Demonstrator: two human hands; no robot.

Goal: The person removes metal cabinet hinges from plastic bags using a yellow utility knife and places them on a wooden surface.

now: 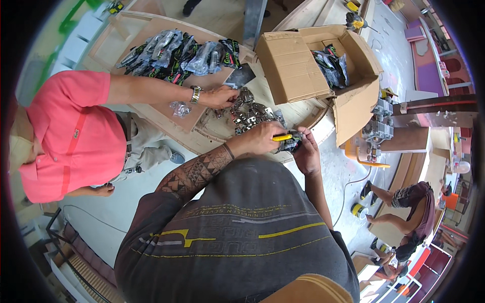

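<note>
My left hand [260, 137] is closed around a slim yellow tool [282, 137] that looks like a utility knife; its tip is hidden. Pinched in the fingers of my right hand [307, 155] is a small dark plastic packet [290, 145], right beside the tool. Just beyond my hands lies a heap of shiny metal parts [250, 112] that look like cabinet hinges. A co-worker's hand [222, 97], with a watch on the wrist, reaches to the heap's left edge. Near that arm lies a clear plastic bag [180, 108].
Many dark and clear plastic packets [177, 55] cover the far side of the wooden table [166, 118]. An open cardboard box [290, 65] with more packets stands at the far right. A co-worker in a pink shirt [83, 131] stands at the left. A drill [356, 21] lies beyond the box.
</note>
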